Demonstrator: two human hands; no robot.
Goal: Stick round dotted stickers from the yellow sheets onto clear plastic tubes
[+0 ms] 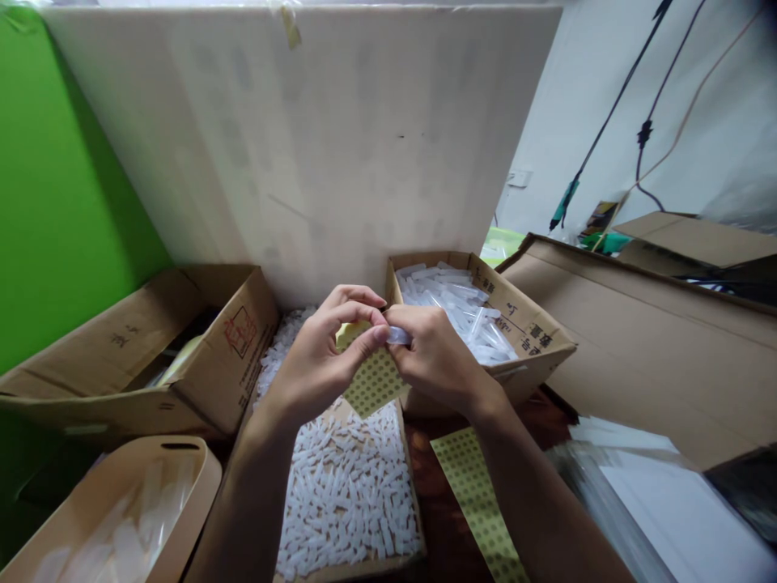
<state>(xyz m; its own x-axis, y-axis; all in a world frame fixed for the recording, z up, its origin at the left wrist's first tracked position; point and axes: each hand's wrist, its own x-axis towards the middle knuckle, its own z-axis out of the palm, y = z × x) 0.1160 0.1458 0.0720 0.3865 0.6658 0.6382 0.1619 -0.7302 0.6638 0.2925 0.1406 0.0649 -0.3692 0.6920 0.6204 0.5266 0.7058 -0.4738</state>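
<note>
My left hand (324, 352) is closed, its thumb and fingers pinched together at the left end of a small translucent white plastic piece (398, 334). What its fingertips hold is too small to make out. My right hand (440, 352) grips that plastic piece between thumb and curled fingers. A yellow sheet with rows of dots (373, 385) hangs just under both hands; which fingers carry it is hidden. Below lies a shallow cardboard tray (418, 534) covered with many small white plastic pieces. Another dotted yellow strip (477, 502) lies beneath my right forearm.
Behind my right hand stands a cardboard box (528, 324) of translucent plastic strips. A second cardboard box (212, 389) is at left, above a beige bin (203, 478) with clear pieces. A white panel (340, 146) rises behind. Clear bags and white sheets (661, 502) sit at right.
</note>
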